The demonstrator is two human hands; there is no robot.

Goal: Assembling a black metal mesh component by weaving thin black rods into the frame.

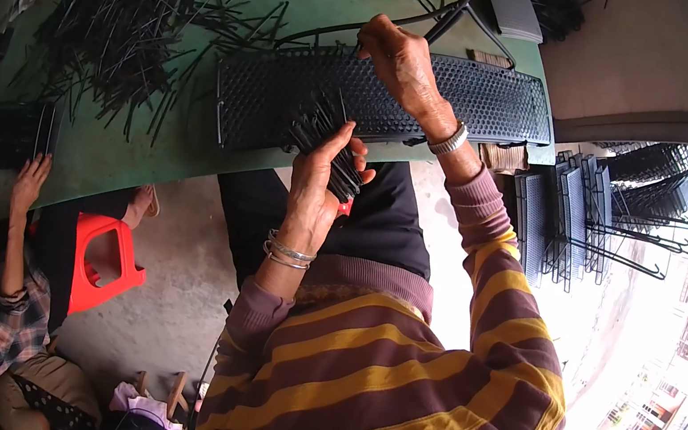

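Observation:
A long black perforated metal panel [264, 93] with a wire rim lies on the green table in front of me. My left hand [315, 179] is closed round a bundle of thin black rods [315, 127], held over the panel's near edge. Over the panel's far edge is my right hand [402, 67], its fingers pinched together. What those fingertips hold, if anything, is too small to make out. Behind the panel, bent black metal legs [459, 8] rise from the table.
A large heap of black rods [123, 18] covers the left of the green table [178, 157]. At the far left a co-worker's hand [31, 179] touches another dark panel [14, 136]. A red stool [107, 263] stands below. Stacked mesh racks [565, 214] stand at right.

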